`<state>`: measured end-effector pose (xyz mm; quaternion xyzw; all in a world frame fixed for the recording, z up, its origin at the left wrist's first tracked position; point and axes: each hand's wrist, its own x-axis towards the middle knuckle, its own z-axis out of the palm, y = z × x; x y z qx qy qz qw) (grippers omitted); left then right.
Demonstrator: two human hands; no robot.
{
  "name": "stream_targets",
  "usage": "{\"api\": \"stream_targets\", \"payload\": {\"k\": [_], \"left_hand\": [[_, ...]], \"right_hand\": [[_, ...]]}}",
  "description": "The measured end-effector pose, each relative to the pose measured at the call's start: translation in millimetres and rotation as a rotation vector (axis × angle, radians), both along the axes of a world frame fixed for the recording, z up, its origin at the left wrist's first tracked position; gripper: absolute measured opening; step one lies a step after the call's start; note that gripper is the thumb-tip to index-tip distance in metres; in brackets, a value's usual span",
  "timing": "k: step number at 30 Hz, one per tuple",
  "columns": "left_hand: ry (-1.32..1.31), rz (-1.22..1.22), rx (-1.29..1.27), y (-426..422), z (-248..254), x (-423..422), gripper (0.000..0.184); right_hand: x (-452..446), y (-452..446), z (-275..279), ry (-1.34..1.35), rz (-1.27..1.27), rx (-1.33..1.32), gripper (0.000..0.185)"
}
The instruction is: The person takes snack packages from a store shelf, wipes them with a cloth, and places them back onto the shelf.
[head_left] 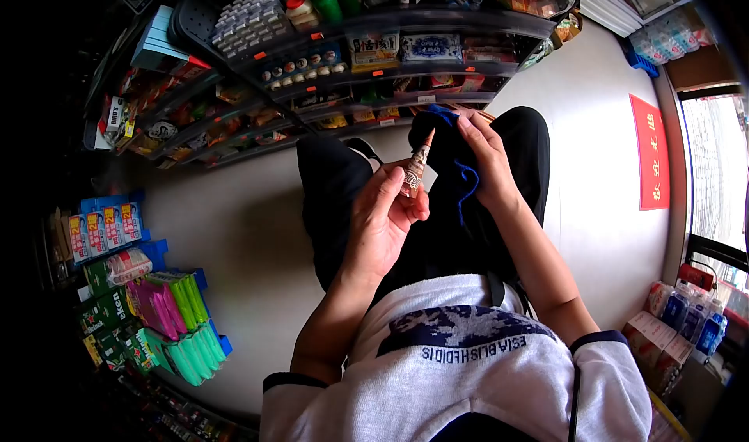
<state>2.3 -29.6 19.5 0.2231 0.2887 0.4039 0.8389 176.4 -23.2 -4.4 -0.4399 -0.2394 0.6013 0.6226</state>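
- The left hand (pixel 384 212) pinches a printed cone (pixel 415 170) between thumb and fingers, its pointed end up.
- The right hand (pixel 485 152), fingers together and bent, has hold of blue yarn (pixel 442 117) just beside the cone's tip (whether they touch, I cannot tell).
- A loose yarn strand hangs below, over the dark trousers (pixel 524 149).
- Beyond the knees, shelves (pixel 449 71) carry packets and bottles.
- To the left, stacked packs (pixel 168 305) stand by the pale floor (pixel 257 231).
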Motion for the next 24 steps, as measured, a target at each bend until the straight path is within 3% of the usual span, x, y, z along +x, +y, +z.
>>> {"api": "stream_targets", "payload": {"k": [8,11,13,17,20,21,23,24], "left_hand": [[0.036,0.039,0.119,5,4,7,0.023],[0.095,0.236,0.284,4,2,9,0.025],[0.234,0.327,0.528,7,1,9,0.029],[0.342,0.406,0.715,9,3,6,0.045],[0.434,0.378,0.783,10,1,8,0.047],[0.448,0.352,0.803,9,0,8,0.047],[0.398,0.342,0.766,6,-2,10,0.043],[0.401,0.335,0.708,6,4,10,0.042]], "right_hand": [[-7,-14,23,0.086,0.047,0.080,0.026],[-3,-13,22,0.099,0.000,0.073,0.027],[-3,-10,23,0.197,-0.097,0.047,0.029],[3,-13,30,0.256,-0.142,0.108,0.028],[-2,-25,47,-0.216,-0.038,0.162,0.022],[-4,-19,47,-0.600,-0.040,0.400,0.021],[-9,-20,55,-1.088,0.036,0.626,0.026],[-17,-21,53,-1.118,0.024,0.598,0.028]]}}
